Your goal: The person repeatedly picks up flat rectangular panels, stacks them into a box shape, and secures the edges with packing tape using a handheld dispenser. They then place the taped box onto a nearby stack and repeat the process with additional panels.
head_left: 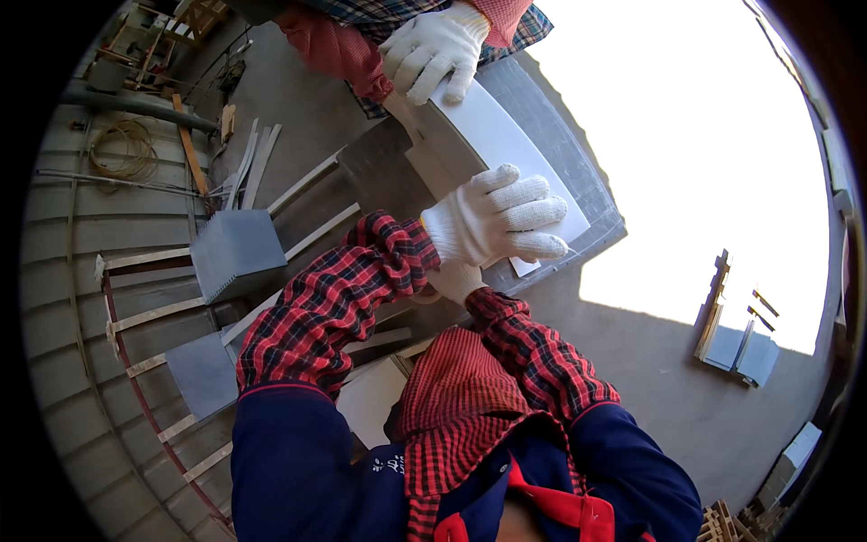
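Observation:
A white flat panel point(510, 131) lies on a grey, scuffed work surface point(591, 185). My left hand point(497, 217), in a white knitted glove, reaches across the panel's near end with its fingers stretched out and apart; I cannot tell whether it presses on the panel. My right hand point(457, 282), also gloved, is below and partly behind the left one, close to the panel's near side; its fingers are hidden. At the panel's far end, a co-worker's gloved hand point(433, 54) rests on the edge. The co-worker's other hand point(404, 113) is lower, at the panel's side.
To my left, a rack of pale slats point(163, 312) carries a stack of grey panels point(237, 253) and another grey piece point(200, 375). Loose strips point(257, 167) and a coiled hose point(124, 151) lie beyond. More panels and strips point(739, 348) lie on the floor at right.

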`<state>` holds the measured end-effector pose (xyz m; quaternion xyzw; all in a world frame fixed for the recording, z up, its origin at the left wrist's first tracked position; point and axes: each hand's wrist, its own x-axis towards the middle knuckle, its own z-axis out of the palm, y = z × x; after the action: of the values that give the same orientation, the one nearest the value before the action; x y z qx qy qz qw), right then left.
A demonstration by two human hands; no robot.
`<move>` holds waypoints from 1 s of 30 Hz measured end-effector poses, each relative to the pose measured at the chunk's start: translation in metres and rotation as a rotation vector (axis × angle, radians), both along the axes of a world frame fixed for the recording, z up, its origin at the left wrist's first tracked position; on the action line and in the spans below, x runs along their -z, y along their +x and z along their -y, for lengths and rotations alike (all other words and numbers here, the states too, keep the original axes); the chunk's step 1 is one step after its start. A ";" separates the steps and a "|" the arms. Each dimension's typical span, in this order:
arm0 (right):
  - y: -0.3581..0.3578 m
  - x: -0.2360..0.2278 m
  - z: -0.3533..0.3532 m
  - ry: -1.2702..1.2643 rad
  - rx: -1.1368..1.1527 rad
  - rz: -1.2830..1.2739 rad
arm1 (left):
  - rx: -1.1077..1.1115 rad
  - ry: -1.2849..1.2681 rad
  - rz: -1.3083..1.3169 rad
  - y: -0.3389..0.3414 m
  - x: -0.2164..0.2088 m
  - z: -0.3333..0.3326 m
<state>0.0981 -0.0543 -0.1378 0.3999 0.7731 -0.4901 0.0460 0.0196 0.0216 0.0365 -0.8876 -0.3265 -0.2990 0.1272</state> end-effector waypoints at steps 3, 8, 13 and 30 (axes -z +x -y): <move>0.021 -0.056 -0.027 0.208 -0.151 0.121 | 0.080 -0.015 -0.024 0.006 -0.010 -0.020; 0.147 -0.243 -0.068 -0.148 -0.327 -0.089 | -0.070 -0.029 0.112 -0.006 0.004 0.005; 0.113 -0.313 -0.116 0.645 0.238 -0.143 | -0.716 -0.555 1.218 0.044 0.051 0.057; 0.131 -0.231 -0.223 0.255 0.082 -0.114 | -1.238 -0.441 -2.180 0.203 0.252 -0.016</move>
<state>0.2290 0.1684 0.0930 0.4050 0.8135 -0.4115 -0.0691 0.2223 0.0375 -0.2154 -0.3748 -0.4540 0.7520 0.2966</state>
